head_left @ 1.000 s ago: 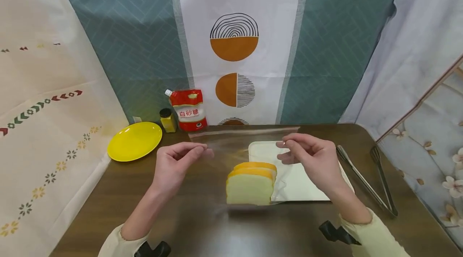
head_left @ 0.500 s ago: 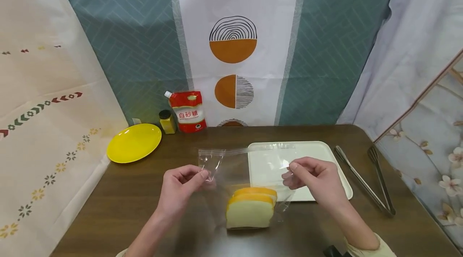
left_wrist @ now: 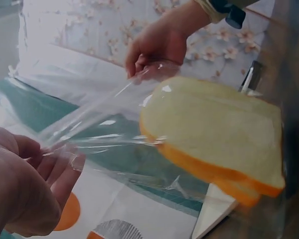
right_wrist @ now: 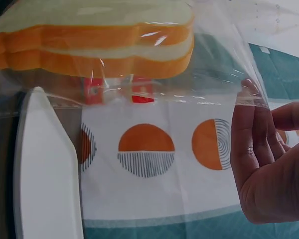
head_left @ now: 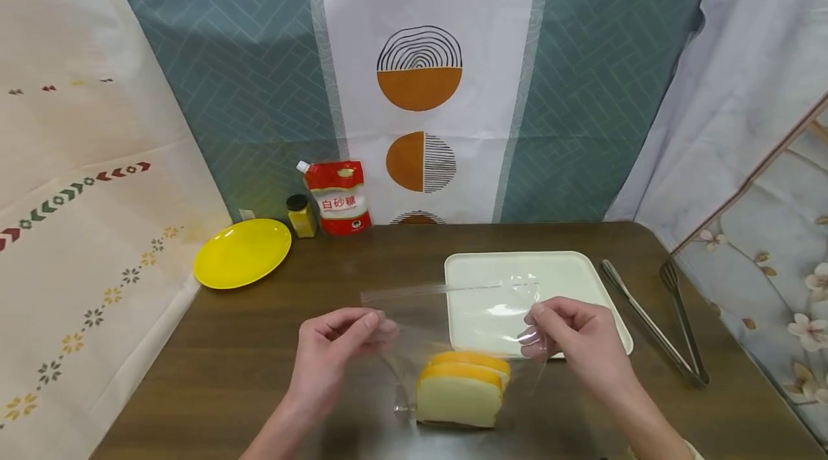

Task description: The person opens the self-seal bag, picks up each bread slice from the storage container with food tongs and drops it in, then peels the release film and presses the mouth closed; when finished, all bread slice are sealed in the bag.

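Note:
Two slices of bread (head_left: pixel 461 395) with orange crusts stand together inside a clear zip bag (head_left: pixel 414 313), low in the head view. My left hand (head_left: pixel 341 345) pinches the bag's left side between thumb and fingers. On the other side my right hand (head_left: pixel 572 334) pinches the bag in the same way. The bag's zip strip lies beyond the hands, toward the tray. Seen from the left wrist, the bread (left_wrist: pixel 214 129) sits in the stretched film, and both hands grip its edge. In the right wrist view the film passes over the fingers (right_wrist: pixel 246 129).
A white tray (head_left: pixel 582 273) lies behind the bag, partly seen through the film. Tongs (head_left: pixel 653 320) and a whisk-like end (head_left: pixel 670 277) lie to its right. At the back left are a yellow plate (head_left: pixel 242 253), a yellow jar (head_left: pixel 300 217) and a red sugar pouch (head_left: pixel 338 198).
Both hands have lowered toward me with the bag, and the bread inside has come down with it. The bag's zip strip has also dropped from the table's back edge.

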Demonstrator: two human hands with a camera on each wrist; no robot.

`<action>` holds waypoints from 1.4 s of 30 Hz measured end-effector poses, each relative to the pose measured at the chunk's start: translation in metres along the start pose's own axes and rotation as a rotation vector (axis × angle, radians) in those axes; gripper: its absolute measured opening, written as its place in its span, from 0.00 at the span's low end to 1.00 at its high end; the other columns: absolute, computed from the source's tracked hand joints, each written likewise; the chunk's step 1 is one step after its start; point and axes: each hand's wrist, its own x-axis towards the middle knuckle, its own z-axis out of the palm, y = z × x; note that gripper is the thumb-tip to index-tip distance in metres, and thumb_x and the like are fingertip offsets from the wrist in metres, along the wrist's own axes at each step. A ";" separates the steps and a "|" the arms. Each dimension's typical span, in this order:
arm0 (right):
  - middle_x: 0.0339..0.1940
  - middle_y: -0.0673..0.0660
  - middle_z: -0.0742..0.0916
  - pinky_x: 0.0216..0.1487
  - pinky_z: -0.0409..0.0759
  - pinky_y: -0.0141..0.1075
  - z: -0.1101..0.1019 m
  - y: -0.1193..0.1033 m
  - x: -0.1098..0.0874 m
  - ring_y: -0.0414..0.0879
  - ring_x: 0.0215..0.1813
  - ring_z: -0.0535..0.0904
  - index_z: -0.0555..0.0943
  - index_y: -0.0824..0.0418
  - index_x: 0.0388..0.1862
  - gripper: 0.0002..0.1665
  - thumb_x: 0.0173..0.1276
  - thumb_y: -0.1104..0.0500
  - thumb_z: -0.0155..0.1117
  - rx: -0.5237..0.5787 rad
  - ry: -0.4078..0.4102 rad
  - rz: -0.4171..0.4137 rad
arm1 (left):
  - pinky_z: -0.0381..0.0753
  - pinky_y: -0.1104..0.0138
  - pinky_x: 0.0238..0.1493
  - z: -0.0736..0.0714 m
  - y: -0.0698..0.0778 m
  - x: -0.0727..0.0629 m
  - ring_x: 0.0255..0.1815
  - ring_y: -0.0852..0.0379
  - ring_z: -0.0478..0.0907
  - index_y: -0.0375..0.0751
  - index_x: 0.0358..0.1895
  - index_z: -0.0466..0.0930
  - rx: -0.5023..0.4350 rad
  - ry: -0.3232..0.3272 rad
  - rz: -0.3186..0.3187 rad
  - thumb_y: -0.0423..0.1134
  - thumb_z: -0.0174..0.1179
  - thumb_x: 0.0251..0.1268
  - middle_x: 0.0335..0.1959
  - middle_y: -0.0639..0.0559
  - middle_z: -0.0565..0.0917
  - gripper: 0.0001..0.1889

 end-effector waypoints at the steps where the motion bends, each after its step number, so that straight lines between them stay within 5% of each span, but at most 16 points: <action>1: 0.22 0.60 0.87 0.27 0.85 0.42 0.000 0.001 0.001 0.49 0.22 0.86 0.81 0.76 0.33 0.12 0.74 0.67 0.60 -0.009 0.005 0.008 | 0.84 0.50 0.42 0.001 -0.001 0.000 0.34 0.43 0.88 0.25 0.41 0.85 -0.010 -0.001 0.003 0.27 0.60 0.69 0.32 0.41 0.88 0.07; 6: 0.24 0.61 0.88 0.28 0.85 0.41 0.004 0.007 0.002 0.51 0.22 0.85 0.82 0.73 0.38 0.09 0.73 0.65 0.63 -0.081 0.071 0.003 | 0.85 0.52 0.41 0.009 -0.006 0.002 0.32 0.46 0.88 0.18 0.41 0.82 -0.014 0.019 0.048 0.25 0.61 0.67 0.30 0.41 0.88 0.08; 8: 0.28 0.59 0.89 0.29 0.85 0.36 0.007 0.010 0.003 0.47 0.24 0.86 0.83 0.70 0.40 0.05 0.70 0.67 0.65 -0.163 0.128 -0.082 | 0.85 0.52 0.41 0.012 -0.007 0.002 0.32 0.47 0.88 0.17 0.41 0.82 -0.013 0.022 0.070 0.24 0.62 0.66 0.30 0.42 0.88 0.08; 12: 0.41 0.59 0.88 0.37 0.80 0.25 0.016 0.015 0.008 0.41 0.38 0.85 0.82 0.68 0.44 0.11 0.62 0.70 0.68 -0.402 0.320 -0.424 | 0.85 0.53 0.40 0.015 -0.008 0.003 0.32 0.49 0.88 0.17 0.43 0.82 -0.015 0.020 0.113 0.21 0.61 0.65 0.30 0.43 0.89 0.07; 16: 0.43 0.67 0.84 0.41 0.71 0.25 0.034 0.000 0.012 0.53 0.43 0.79 0.83 0.72 0.39 0.12 0.62 0.63 0.64 -0.480 0.519 -0.825 | 0.85 0.53 0.40 0.017 -0.008 0.002 0.33 0.49 0.88 0.16 0.46 0.81 -0.001 0.025 0.140 0.21 0.61 0.65 0.32 0.43 0.89 0.10; 18: 0.38 0.67 0.84 0.40 0.71 0.26 0.049 -0.014 0.012 0.55 0.38 0.79 0.83 0.72 0.34 0.13 0.66 0.60 0.61 -0.429 0.506 -1.002 | 0.85 0.53 0.40 0.018 -0.007 0.001 0.32 0.48 0.88 0.17 0.48 0.81 0.015 0.027 0.150 0.21 0.61 0.65 0.31 0.43 0.89 0.11; 21: 0.32 0.61 0.84 0.37 0.77 0.28 0.074 -0.030 0.012 0.52 0.33 0.79 0.84 0.70 0.33 0.14 0.72 0.61 0.59 -0.371 0.323 -1.161 | 0.85 0.54 0.39 0.019 -0.006 0.000 0.32 0.47 0.88 0.19 0.50 0.81 0.054 0.023 0.173 0.21 0.61 0.65 0.31 0.42 0.89 0.12; 23: 0.33 0.58 0.84 0.36 0.79 0.31 0.088 -0.034 0.013 0.50 0.33 0.79 0.84 0.69 0.35 0.13 0.74 0.61 0.58 -0.363 0.181 -1.168 | 0.85 0.55 0.38 0.021 -0.006 0.000 0.32 0.47 0.88 0.20 0.51 0.81 0.075 0.012 0.186 0.21 0.62 0.64 0.31 0.41 0.88 0.13; 26: 0.36 0.55 0.85 0.34 0.79 0.30 0.103 -0.032 0.015 0.48 0.36 0.79 0.85 0.66 0.39 0.12 0.75 0.60 0.59 -0.388 0.078 -1.098 | 0.85 0.54 0.38 0.023 -0.008 -0.001 0.33 0.48 0.88 0.19 0.53 0.80 0.067 -0.017 0.211 0.20 0.61 0.64 0.35 0.40 0.89 0.14; 31: 0.37 0.53 0.85 0.31 0.75 0.27 0.110 -0.026 0.022 0.46 0.34 0.77 0.87 0.63 0.41 0.10 0.74 0.59 0.62 -0.417 0.052 -1.050 | 0.86 0.59 0.38 0.027 -0.010 -0.001 0.35 0.53 0.88 0.20 0.53 0.81 0.066 -0.041 0.282 0.18 0.62 0.62 0.41 0.44 0.89 0.15; 38: 0.35 0.53 0.85 0.31 0.76 0.28 0.112 -0.026 0.025 0.46 0.33 0.77 0.88 0.63 0.39 0.08 0.70 0.58 0.68 -0.432 0.059 -1.100 | 0.85 0.63 0.42 0.030 -0.014 0.001 0.43 0.54 0.87 0.23 0.54 0.82 0.078 -0.111 0.445 0.14 0.60 0.60 0.47 0.43 0.87 0.18; 42: 0.34 0.52 0.85 0.32 0.76 0.27 0.109 -0.029 0.023 0.45 0.32 0.77 0.88 0.63 0.37 0.08 0.70 0.58 0.68 -0.453 0.032 -1.096 | 0.84 0.61 0.43 0.031 -0.014 0.001 0.45 0.53 0.86 0.21 0.53 0.81 0.085 -0.145 0.488 0.14 0.60 0.60 0.48 0.40 0.86 0.17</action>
